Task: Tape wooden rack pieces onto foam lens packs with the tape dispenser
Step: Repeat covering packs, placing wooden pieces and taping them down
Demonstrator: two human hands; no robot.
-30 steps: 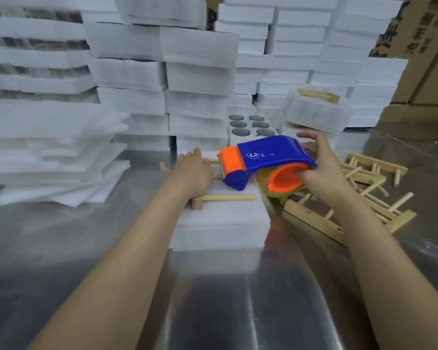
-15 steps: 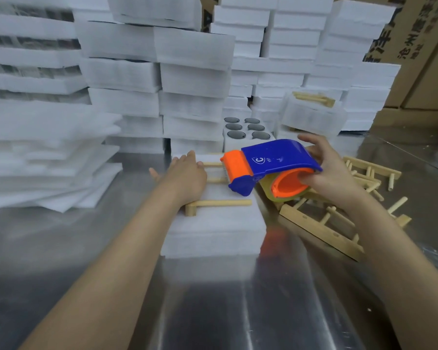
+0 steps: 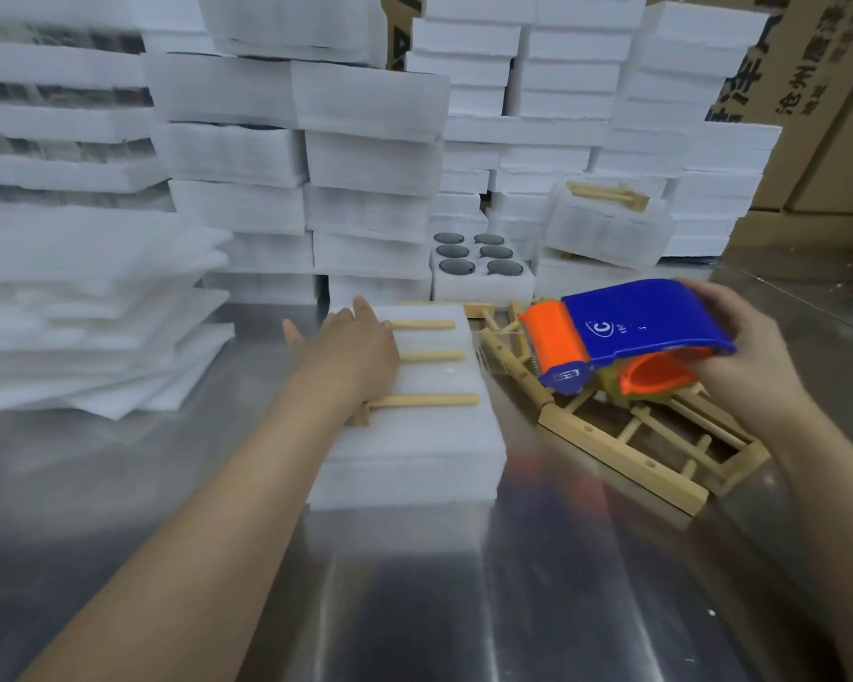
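**Wood pinned flat on foam, tape held ready**

Wood lies on white foam at the middle of the frame: a rack piece (image 3: 429,400) with three pegs showing rests on top of a foam pack (image 3: 424,450). The left hand (image 3: 350,347) presses on its left end with straight, spread fingers, probably so that it cannot slide while tape goes on. At the right, the right hand (image 3: 749,356) has its fingers curled round a blue and orange tape dispenser (image 3: 631,327), which is off the table with its orange mouth facing the pack. No tape crosses the wood yet.

Below the dispenser lies a loose pile of racks (image 3: 626,445), just beside the pack on the metal table (image 3: 464,607). Behind stand foam stacks (image 3: 277,155), an open lens tray (image 3: 483,290) and cardboard boxes (image 3: 833,140). The pressing hand covers part of the wood, so the tape would probably have to run right of it.
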